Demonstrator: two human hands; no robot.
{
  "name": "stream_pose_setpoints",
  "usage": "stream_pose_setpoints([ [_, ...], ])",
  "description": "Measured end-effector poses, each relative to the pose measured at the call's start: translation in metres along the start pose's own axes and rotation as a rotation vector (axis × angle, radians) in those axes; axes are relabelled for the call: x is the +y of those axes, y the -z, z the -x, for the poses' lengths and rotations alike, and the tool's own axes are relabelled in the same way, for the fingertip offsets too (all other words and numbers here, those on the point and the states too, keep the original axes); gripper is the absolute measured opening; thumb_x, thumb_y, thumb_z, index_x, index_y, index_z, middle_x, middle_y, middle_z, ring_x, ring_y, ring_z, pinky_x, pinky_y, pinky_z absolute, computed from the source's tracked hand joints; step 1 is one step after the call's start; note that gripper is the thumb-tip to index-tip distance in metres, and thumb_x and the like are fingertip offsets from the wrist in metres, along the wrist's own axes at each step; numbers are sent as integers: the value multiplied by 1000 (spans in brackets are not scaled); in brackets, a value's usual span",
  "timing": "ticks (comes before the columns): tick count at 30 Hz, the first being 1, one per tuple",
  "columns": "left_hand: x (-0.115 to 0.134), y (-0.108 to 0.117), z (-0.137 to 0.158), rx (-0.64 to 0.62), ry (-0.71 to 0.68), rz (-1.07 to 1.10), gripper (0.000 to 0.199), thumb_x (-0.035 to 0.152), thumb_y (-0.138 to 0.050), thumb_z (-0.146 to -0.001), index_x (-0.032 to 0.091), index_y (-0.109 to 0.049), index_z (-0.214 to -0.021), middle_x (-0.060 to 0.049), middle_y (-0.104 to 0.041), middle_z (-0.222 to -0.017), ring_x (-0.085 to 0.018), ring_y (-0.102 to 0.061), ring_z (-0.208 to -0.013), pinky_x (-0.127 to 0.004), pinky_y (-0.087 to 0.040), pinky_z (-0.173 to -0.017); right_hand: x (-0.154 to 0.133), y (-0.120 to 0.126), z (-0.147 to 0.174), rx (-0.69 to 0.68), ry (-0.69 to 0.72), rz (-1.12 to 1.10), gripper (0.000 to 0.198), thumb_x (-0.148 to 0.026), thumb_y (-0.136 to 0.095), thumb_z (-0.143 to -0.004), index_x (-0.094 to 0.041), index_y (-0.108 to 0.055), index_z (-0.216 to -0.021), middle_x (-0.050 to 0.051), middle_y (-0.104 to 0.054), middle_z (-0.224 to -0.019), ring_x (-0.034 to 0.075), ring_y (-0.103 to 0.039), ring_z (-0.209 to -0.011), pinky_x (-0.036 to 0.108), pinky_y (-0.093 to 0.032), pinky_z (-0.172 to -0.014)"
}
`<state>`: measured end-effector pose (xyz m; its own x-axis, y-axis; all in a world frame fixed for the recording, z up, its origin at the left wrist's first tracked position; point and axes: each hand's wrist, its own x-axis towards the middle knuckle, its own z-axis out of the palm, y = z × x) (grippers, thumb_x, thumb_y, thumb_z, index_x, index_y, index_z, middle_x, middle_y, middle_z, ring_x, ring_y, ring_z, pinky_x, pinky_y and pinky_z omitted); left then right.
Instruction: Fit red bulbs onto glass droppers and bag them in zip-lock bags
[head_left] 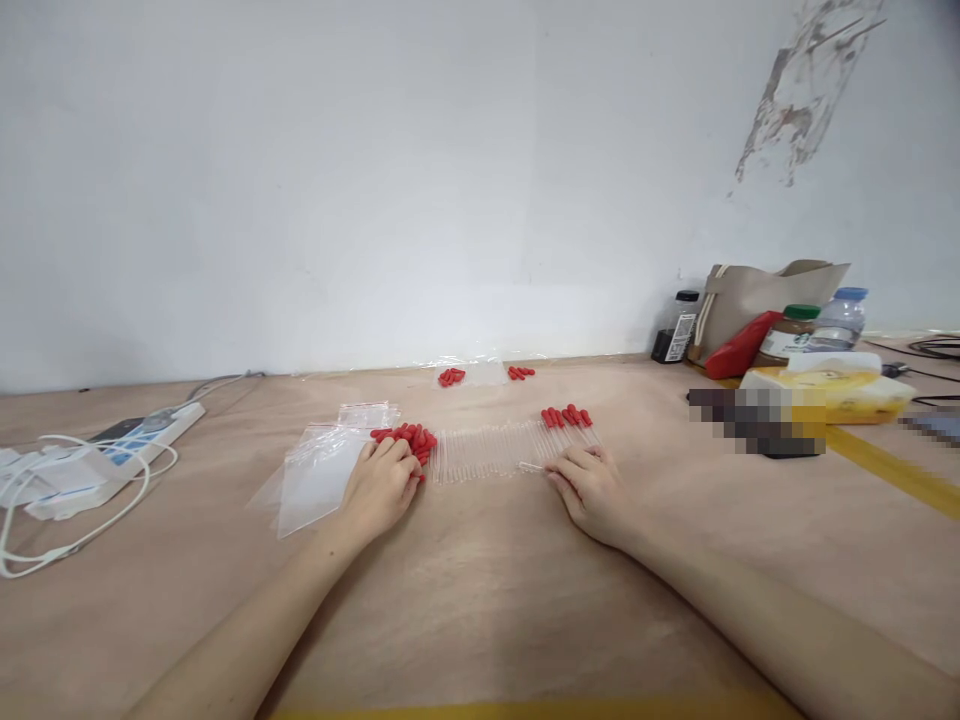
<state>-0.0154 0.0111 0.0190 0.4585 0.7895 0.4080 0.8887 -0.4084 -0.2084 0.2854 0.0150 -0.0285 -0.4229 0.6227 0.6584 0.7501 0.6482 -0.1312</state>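
Note:
My left hand (382,487) rests at a pile of red rubber bulbs (405,436), fingers curled and pinched, with a bit of red bulb showing at the fingertips. Right of the pile lies a row of thin clear glass tubes (480,455), side by side. At the row's right end, my right hand (589,490) is closed, thumb against fingers, on a clear glass tube (531,466) whose end sticks out to the left. Just beyond that hand are several droppers (566,416), glass tubes with red bulbs on their far ends. Clear zip bags (319,480) lie left of and partly under my left hand.
Near the wall, a clear bag (484,373) lies between small groups of red bulbs. A white power strip (112,465) with cables is at left. At right stand a dark bottle (675,328), a grey bag (765,288), a jar (787,337), a water bottle (840,320) and a yellow tissue pack (862,393).

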Motion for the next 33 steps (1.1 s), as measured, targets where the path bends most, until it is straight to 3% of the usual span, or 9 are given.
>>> stream_pose_setpoints([
  [3, 6, 6, -1, 30, 5, 55, 15, 15, -48, -78, 18, -62, -73, -5, -55, -77, -22, -47, -77, -36, -32, -68, 0, 0, 0, 15, 3, -20, 20, -17, -39, -85, -18, -58, -87, 4, -60, -80, 13, -54, -74, 32, -31, -79],
  [7, 34, 11, 0, 88, 8, 349, 12, 20, -49, -80, 20, -61, -76, -3, -53, -78, -18, -48, -76, -33, -36, -70, -6, 3, -2, 39, -24, -126, 16, -18, -41, -83, -18, -56, -87, 3, -61, -81, 13, -54, -75, 30, -32, -78],
  [12, 68, 2, 6, 35, -78, 556, 10, 14, -50, -77, 19, -58, -74, -2, -52, -76, -17, -49, -73, -30, -39, -66, -16, 6, -2, 3, 38, -168, 17, -21, -41, -84, -19, -57, -83, 4, -62, -77, 15, -54, -74, 34, -30, -81],
  [16, 67, -1, 7, 28, -85, 619, 17, 17, -52, -78, 20, -58, -93, -3, -52, -86, -17, -49, -76, -30, -41, -69, -15, 6, -1, -21, 56, -156, 17, -21, -41, -84, -19, -58, -82, 4, -62, -77, 15, -54, -74, 36, -28, -84],
  [20, 65, 0, 6, 5, -140, 667, 14, 21, -48, -83, 20, -62, -87, -4, -54, -87, -16, -51, -81, -30, -41, -73, -15, 6, -1, -25, 44, -176, 15, -22, -44, -83, -20, -59, -82, 2, -63, -76, 14, -54, -73, 36, -26, -85],
  [26, 79, -7, 4, 43, 39, 841, 16, 26, -41, -89, 19, -55, -92, -2, -60, -86, -16, -54, -80, -28, -42, -71, -24, 9, -1, -13, 61, -255, 15, -24, -44, -85, -20, -59, -85, 1, -65, -77, 13, -56, -71, 36, -25, -86],
  [33, 80, -10, 6, 79, 49, 810, 13, 27, -45, -87, 20, -55, -91, -2, -61, -86, -17, -53, -82, -31, -40, -75, -31, 12, -1, -61, 65, -267, 16, -22, -43, -84, -20, -59, -86, 1, -65, -77, 13, -56, -71, 35, -26, -85],
])
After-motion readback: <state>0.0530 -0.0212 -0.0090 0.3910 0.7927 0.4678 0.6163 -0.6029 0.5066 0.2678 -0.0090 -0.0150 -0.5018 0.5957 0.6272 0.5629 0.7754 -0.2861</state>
